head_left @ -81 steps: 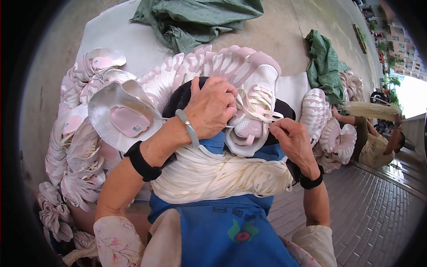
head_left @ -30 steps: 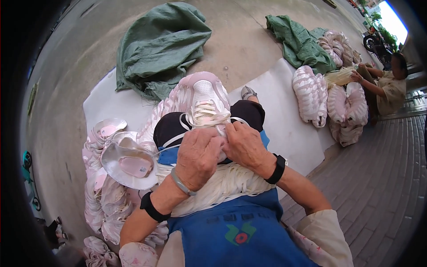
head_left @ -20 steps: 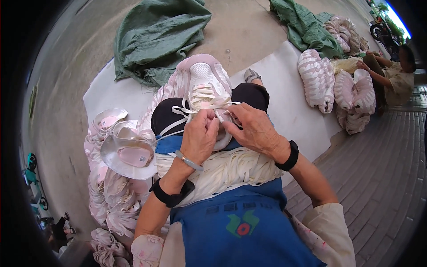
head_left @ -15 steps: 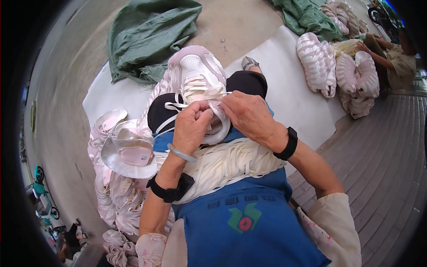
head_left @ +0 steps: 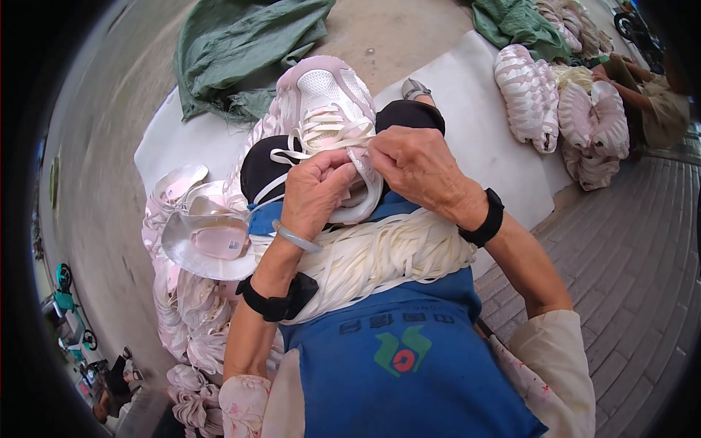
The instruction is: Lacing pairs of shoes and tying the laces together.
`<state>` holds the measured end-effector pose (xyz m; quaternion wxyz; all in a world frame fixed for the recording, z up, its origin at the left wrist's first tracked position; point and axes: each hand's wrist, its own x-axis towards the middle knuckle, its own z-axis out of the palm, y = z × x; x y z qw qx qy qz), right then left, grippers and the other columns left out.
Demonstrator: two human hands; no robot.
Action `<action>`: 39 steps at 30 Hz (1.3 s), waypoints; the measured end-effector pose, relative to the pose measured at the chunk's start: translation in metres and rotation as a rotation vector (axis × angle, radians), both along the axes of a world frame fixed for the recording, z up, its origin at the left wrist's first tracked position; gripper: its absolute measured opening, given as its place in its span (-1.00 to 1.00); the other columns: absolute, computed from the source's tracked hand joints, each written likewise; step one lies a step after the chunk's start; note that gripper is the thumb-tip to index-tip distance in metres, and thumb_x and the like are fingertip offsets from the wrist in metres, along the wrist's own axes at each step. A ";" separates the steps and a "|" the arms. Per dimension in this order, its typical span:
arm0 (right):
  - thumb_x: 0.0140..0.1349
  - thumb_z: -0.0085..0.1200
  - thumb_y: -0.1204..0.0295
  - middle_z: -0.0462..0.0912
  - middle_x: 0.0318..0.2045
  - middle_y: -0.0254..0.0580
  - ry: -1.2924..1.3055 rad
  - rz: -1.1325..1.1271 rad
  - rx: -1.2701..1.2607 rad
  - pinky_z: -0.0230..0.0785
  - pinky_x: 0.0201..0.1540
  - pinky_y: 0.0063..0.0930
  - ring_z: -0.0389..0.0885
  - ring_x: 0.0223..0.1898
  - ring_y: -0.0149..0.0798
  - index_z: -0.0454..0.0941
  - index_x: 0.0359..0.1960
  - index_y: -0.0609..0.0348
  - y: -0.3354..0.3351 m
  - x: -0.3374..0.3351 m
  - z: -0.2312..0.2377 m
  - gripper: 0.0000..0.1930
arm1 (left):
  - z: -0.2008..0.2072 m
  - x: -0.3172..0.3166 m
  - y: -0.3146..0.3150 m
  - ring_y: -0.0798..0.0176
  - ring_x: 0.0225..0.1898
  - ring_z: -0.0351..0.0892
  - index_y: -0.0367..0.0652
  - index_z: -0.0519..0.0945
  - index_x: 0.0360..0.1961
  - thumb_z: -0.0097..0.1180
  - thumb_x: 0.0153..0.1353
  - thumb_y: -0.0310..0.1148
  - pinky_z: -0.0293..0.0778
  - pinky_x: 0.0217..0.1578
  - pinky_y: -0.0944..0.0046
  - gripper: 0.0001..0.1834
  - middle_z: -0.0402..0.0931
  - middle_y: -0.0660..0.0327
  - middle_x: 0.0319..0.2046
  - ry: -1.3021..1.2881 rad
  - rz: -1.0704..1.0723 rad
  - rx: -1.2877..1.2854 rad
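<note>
A white and pale pink sneaker upper (head_left: 318,91) lies across my lap, toe pointing away, with cream shoelace (head_left: 325,128) threaded through part of its eyelets. My left hand (head_left: 315,191) is closed in a pinch on the edge of the upper beside the tongue. Opposite it, my right hand (head_left: 423,171) has its thumb and fingers pinched at the eyelet edge, where the lace runs into them; the fingertips are partly hidden. A loose lace loop hangs left of the upper. A thick bundle of cream laces (head_left: 394,252) rests on my blue apron (head_left: 387,394).
Stacked pink-white uppers (head_left: 193,314) stand at my left, with silvery linings (head_left: 208,244) facing up. A green sack (head_left: 248,51) lies ahead on white sheeting (head_left: 475,124). At right, more bundled uppers (head_left: 522,98) lie near another person's arm (head_left: 621,91).
The upper and both hands sit slightly higher in view. My right hand has shifted a little right, and its fingers have closed in at the lace. My left hand keeps its pinch.
</note>
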<state>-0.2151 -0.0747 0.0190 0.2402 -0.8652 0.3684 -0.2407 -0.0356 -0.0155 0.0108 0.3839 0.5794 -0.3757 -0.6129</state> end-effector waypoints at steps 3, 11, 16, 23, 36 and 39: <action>0.11 0.09 0.39 0.57 -0.57 -0.06 0.081 0.002 -0.068 0.46 -0.45 -0.25 0.61 -0.52 -0.02 0.51 -0.57 0.21 0.000 0.002 0.009 -0.83 | 0.000 -0.002 0.000 0.61 -0.63 0.33 -0.30 0.61 -0.09 0.16 0.24 -0.39 0.25 -0.61 0.58 -0.74 0.50 0.41 -0.61 0.010 0.006 -0.010; 0.06 0.13 0.41 0.57 -0.56 -0.09 0.213 0.085 -0.222 0.46 -0.49 -0.34 0.60 -0.55 -0.09 0.50 -0.55 0.21 0.016 0.006 0.016 -0.86 | -0.005 0.001 0.005 0.62 -0.63 0.32 -0.30 0.61 -0.10 0.16 0.23 -0.40 0.27 -0.60 0.58 -0.75 0.46 0.43 -0.63 0.057 0.022 -0.014; 0.03 0.07 0.48 0.51 -0.63 0.03 -0.092 0.004 0.116 0.38 -0.49 -0.26 0.54 -0.59 0.02 0.46 -0.65 0.28 -0.002 0.005 0.004 -0.83 | -0.010 0.004 0.002 0.65 -0.74 0.26 -0.29 0.58 -0.05 0.18 0.25 -0.33 0.10 -0.80 0.60 -0.69 0.46 0.37 -0.66 0.013 0.004 -0.050; 0.06 0.06 0.39 0.59 -0.57 0.00 0.055 0.045 -0.022 0.46 -0.45 -0.19 0.60 -0.51 0.04 0.51 -0.60 0.19 -0.008 -0.003 0.011 -0.84 | 0.007 -0.010 -0.006 0.58 -0.63 0.30 -0.29 0.61 -0.15 0.15 0.21 -0.37 0.22 -0.63 0.52 -0.76 0.39 0.42 -0.65 -0.075 -0.009 -0.030; -0.03 0.13 0.37 0.45 -0.47 -0.19 0.325 0.022 -0.157 0.28 -0.39 -0.44 0.50 -0.39 -0.25 0.48 -0.49 0.18 0.033 0.021 -0.001 -0.84 | -0.040 0.005 0.002 0.60 -0.72 0.31 -0.33 0.53 -0.22 0.17 0.25 -0.36 0.15 -0.74 0.56 -0.78 0.47 0.36 -0.67 0.040 0.079 -0.164; -0.04 0.15 0.34 0.45 -0.46 -0.18 0.251 -0.100 -0.227 0.24 -0.37 -0.41 0.49 -0.39 -0.24 0.46 -0.42 0.17 0.032 0.015 -0.003 -0.79 | -0.031 0.003 0.002 0.57 -0.65 0.37 -0.30 0.51 -0.34 0.15 0.25 -0.36 0.26 -0.64 0.54 -0.81 0.48 0.34 -0.65 -0.108 0.035 -0.188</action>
